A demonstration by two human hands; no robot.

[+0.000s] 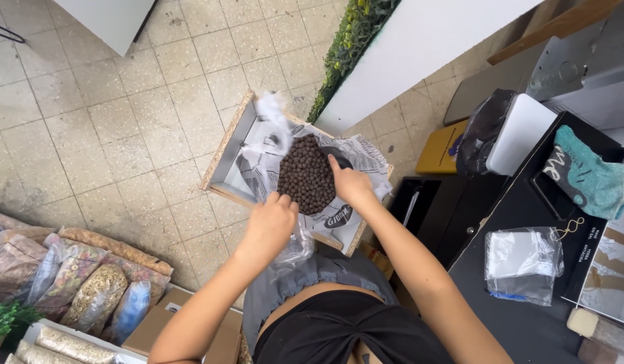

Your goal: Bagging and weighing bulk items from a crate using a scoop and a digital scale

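Observation:
A large open sack of brown round pebbles (308, 176) stands in a wooden box (224, 147) on the tiled floor. My right hand (350, 184) rests on the pebbles at the sack's right rim, fingers curled into them. A small clear plastic bag (293, 248) hangs below my left hand (270, 222), which grips it at the sack's near edge. The bag's contents are not visible.
Clear bags of dried material (89, 286) and cardboard boxes (165, 317) lie at the lower left. A black table (527, 269) at right holds a folded plastic bag (524, 264) and a teal glove (588, 176). A white planter with greenery (352, 40) stands behind the box.

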